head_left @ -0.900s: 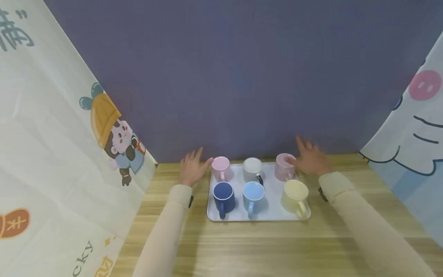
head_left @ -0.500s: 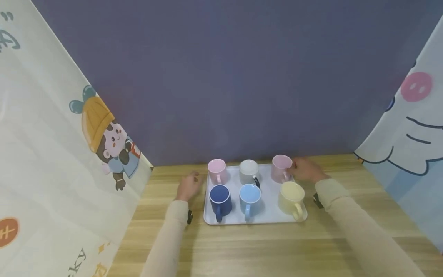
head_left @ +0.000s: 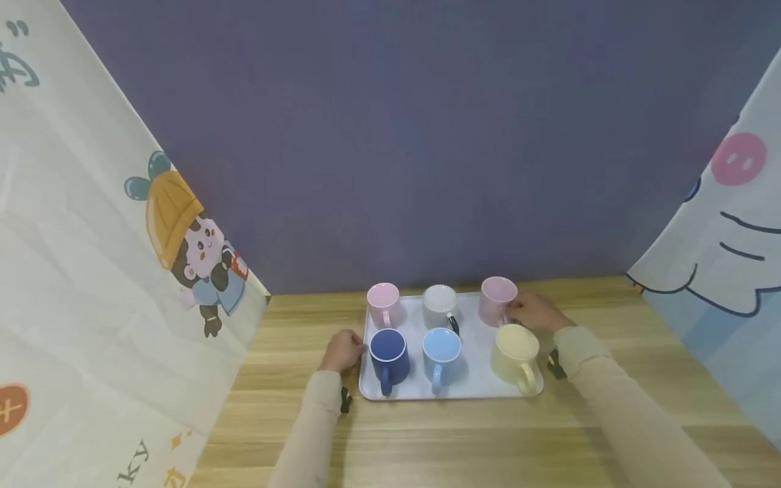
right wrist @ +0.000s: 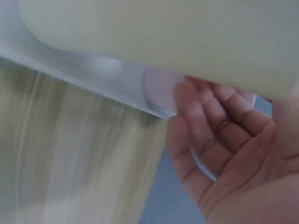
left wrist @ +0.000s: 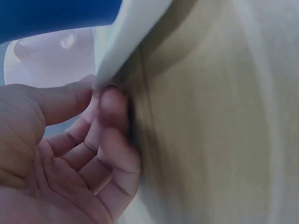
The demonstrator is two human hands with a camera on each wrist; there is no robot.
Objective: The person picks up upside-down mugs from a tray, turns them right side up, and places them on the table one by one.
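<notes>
A white tray (head_left: 476, 379) carries several mugs in two rows. Its left rim is pinched between thumb and bent fingers of my left hand (head_left: 343, 350), beside the dark blue mug (head_left: 390, 356); the left wrist view shows this grip on the rim (left wrist: 133, 35). My right hand (head_left: 535, 313) is at the tray's right side, by the right pink mug (head_left: 495, 305) and behind the yellow mug (head_left: 515, 356). In the right wrist view its fingers (right wrist: 201, 126) bend loosely near the tray's edge, and the yellow mug partly hides the thumb.
Also on the tray are a light blue mug (head_left: 442, 356), a white mug (head_left: 439, 308) with a dark handle and another pink mug (head_left: 384, 305). A dark wall (head_left: 427, 149) rises behind the wooden table (head_left: 439, 447). Printed cloths (head_left: 79, 271) hang at both sides.
Both hands have come down from spread fingers above the rear mugs. The left hand has moved toward me and taken the tray's left rim; the right has dropped beside the right pink mug.
</notes>
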